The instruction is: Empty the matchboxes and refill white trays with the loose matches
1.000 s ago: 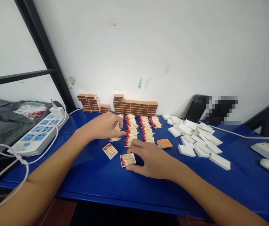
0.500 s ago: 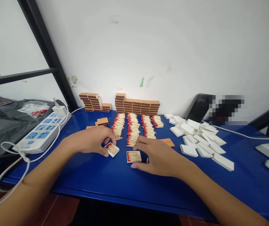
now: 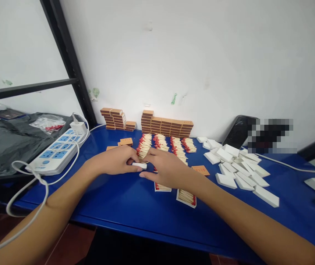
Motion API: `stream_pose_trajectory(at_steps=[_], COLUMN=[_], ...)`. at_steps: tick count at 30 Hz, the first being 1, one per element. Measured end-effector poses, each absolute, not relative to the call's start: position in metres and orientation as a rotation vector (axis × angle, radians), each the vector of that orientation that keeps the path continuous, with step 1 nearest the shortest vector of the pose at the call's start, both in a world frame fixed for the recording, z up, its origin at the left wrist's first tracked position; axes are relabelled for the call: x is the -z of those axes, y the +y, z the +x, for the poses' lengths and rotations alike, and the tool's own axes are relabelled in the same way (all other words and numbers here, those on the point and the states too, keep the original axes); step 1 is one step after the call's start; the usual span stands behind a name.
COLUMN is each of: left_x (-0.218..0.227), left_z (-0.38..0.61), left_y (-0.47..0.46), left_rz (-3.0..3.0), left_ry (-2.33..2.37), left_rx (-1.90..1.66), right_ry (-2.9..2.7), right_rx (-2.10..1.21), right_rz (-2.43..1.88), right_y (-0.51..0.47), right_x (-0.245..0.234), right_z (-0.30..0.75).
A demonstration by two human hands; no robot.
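Note:
Both my hands meet over the middle of the blue table (image 3: 113, 206). My left hand (image 3: 116, 162) pinches a small white matchbox tray (image 3: 140, 166) by its left end, lifted a little off the table. My right hand (image 3: 164, 167) curls around the tray's right end, fingers closed on it. Under my right wrist lie two white trays filled with red-tipped matches (image 3: 163, 187), (image 3: 186, 198). Rows of loose matches (image 3: 161, 144) lie just beyond my hands. One orange matchbox sleeve (image 3: 201, 170) lies flat to the right.
Stacks of orange matchboxes (image 3: 167, 127) stand along the white wall. A heap of white empty trays (image 3: 239, 169) fills the right side. A white and blue power strip (image 3: 59, 152) with cables sits at the left. A black phone (image 3: 239, 132) leans on the wall.
My left hand has picked up the tray it was touching and raised it. My right hand left the filled tray on the table and came up to meet the left.

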State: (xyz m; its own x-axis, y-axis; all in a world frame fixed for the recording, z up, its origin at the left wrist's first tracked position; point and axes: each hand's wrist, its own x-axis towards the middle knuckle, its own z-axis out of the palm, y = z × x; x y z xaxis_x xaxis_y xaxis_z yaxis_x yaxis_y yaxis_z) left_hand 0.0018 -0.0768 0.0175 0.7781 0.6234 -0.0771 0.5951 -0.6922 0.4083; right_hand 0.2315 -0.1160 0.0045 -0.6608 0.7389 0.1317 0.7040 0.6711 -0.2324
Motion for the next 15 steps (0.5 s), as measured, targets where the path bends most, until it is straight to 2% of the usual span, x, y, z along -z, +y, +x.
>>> stream_pose_trajectory(at_steps=[8, 15], left_x=[-0.01, -0.007], left_z=[0.006, 0.006], left_y=[-0.076, -0.076], left_rz=[2.602, 2.631], left_ry=[1.139, 1.294], left_rx=[-0.329, -0.497], right_ry=[-2.599, -2.562], right_rx=[-0.326, -0.118], right_rz=[-1.24, -1.27], right_y=[-0.101, -0.099], right_x=[0.0, 0.011], right_z=[0.226, 0.224])
